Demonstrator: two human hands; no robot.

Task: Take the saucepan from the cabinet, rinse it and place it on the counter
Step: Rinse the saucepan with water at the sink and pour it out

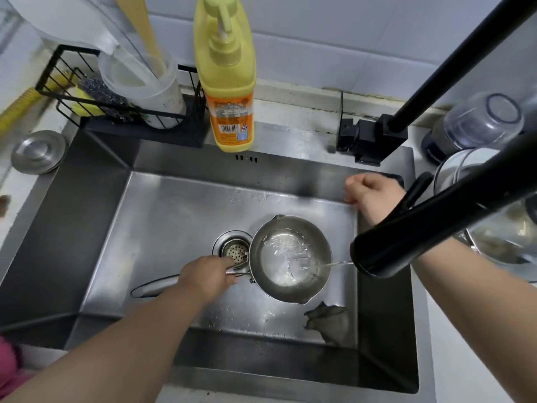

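Home kitchen: steel sink (pixel 96 205), dish soap (pixel 229 82)

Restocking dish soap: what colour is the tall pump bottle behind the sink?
The tall plastic pump bottle is yellow with an orange label, seen in the head view.

the sink (pixel 180 199) is brushed stainless steel with a dull sheen, beaded with water on its floor. the saucepan (pixel 290 257) is polished metal, bright and wet inside. the faucet (pixel 412 245) on the right is smooth matt black. at the far side, the soap bottle (pixel 225 68) is glossy yellow plastic and the wire rack (pixel 69 82) is black metal. a limp grey cloth (pixel 328 318) lies near.
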